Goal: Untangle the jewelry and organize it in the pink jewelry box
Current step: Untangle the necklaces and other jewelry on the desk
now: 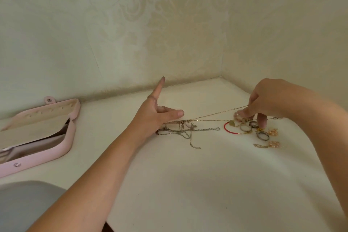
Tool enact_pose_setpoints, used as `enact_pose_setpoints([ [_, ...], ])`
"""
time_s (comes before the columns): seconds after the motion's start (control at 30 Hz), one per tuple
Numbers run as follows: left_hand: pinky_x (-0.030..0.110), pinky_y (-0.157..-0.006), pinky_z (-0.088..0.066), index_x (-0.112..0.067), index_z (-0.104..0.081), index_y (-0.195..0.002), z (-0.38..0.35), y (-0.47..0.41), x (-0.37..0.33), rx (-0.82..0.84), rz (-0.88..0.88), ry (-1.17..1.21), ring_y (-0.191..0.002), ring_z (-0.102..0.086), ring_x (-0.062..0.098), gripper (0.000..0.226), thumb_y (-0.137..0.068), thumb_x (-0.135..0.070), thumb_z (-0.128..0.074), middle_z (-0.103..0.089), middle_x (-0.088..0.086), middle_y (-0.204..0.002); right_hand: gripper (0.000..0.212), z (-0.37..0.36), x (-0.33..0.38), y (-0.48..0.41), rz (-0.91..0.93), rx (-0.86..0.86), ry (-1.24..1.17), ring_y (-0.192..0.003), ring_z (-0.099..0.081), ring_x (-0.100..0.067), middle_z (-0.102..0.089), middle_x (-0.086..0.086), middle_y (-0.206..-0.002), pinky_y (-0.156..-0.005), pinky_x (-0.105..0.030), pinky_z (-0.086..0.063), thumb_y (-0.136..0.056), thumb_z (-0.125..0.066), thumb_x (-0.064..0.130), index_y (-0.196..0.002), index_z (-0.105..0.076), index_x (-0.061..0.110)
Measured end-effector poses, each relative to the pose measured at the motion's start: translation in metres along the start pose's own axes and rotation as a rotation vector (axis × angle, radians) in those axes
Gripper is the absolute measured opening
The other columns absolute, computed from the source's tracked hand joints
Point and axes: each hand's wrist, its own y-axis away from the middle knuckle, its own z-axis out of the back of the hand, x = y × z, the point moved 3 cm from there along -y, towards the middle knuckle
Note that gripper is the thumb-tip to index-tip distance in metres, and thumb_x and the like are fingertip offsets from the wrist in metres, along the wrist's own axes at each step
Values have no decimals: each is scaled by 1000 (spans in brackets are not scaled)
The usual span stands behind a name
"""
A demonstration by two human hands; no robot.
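Observation:
A tangle of thin silver and gold chains (180, 128) lies on the white table. My left hand (160, 113) rests on the tangle's left end with its index finger raised and its thumb straight. A fine gold chain (212, 116) stretches taut from the tangle to my right hand (263, 100), which pinches its far end above a pile of rings (253, 128), a red bangle (228, 128) and pale pink earrings (274, 144). The pink jewelry box (66, 135) lies open at the left, with a cream lining.
The white table (188, 184) fits into a corner of two cream patterned walls (169, 34). A grey rounded surface (22, 203) shows at the bottom left, near the box's front.

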Motion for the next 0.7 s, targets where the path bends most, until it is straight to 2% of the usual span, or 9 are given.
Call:
enact_pose_setpoints([
  [0.03,45,-109,-30,-42,-9,-149,-1,1,0,38,8,-34,-48,-36,-12,100,-79,-15,-74,-74,12,-89,26,0,0,-1,-6,-6,8,-68,-57,-11,-68,0,-60,-56,-22,-38,-80,-73,32,-84,-71,6],
  [0.07,46,-113,-22,-40,-9,-149,-2,0,1,81,8,-44,-59,-65,-2,101,-78,-14,-75,-75,12,-88,25,1,0,-3,-9,-22,13,-73,-59,-12,-70,0,-63,-58,-22,-39,-80,-73,31,-84,-71,6],
  [0.13,35,-109,-37,-39,-12,-150,-3,-1,4,163,15,-31,-81,-71,9,101,-76,-12,-76,-75,10,-88,24,4,-3,-7,-9,-86,5,-83,-63,-14,-72,0,-69,-62,-25,-41,-82,-70,29,-84,-71,5],
  [0.23,14,-86,-44,-38,-39,-139,-7,0,6,217,35,-101,-83,-68,10,77,-77,-12,-75,-75,5,-84,28,8,-4,-10,0,-153,-67,-86,-64,-14,-73,0,-71,-63,-25,-41,-87,-65,33,-82,-72,6],
  [0.3,8,-73,-44,-26,-64,-119,-8,1,4,197,36,-104,-71,-65,4,42,-81,-10,-72,-73,3,-78,32,8,-5,-12,9,-171,-90,-80,-64,-12,-72,0,-66,-61,-23,-41,-88,-62,37,-78,-72,8],
  [0.37,3,-55,-38,-9,-73,-100,-9,4,0,151,29,-99,-53,-56,-4,17,-84,-10,-68,-68,1,-70,40,9,-7,-13,16,-177,-77,-68,-62,-10,-71,0,-60,-58,-23,-41,-90,-57,42,-73,-72,9],
  [0.5,5,-44,-30,-7,-73,-94,-6,6,0,74,40,-45,-40,-43,-5,13,-85,-15,-67,-63,-1,-73,49,10,-8,-13,85,-71,-205,-36,-45,-9,-65,-2,-48,-53,-24,-41,-90,-55,47,-65,-67,7],
  [0.6,12,-44,-26,-9,-73,-91,-5,6,-1,37,47,23,-39,-35,-1,10,-84,-15,-68,-72,-4,-84,37,9,-7,-14,146,-39,-201,-43,-42,-11,-60,1,-49,-55,-25,-37,-85,-65,41,-64,-67,10],
  [0.7,9,-43,-28,-8,-73,-89,-5,5,-1,12,58,71,-39,-36,0,9,-83,-11,-69,-69,-10,-72,26,8,-11,-18,145,-65,-81,-55,-47,-13,-58,1,-60,-54,-25,-35,-77,-75,33,-64,-65,12],
])
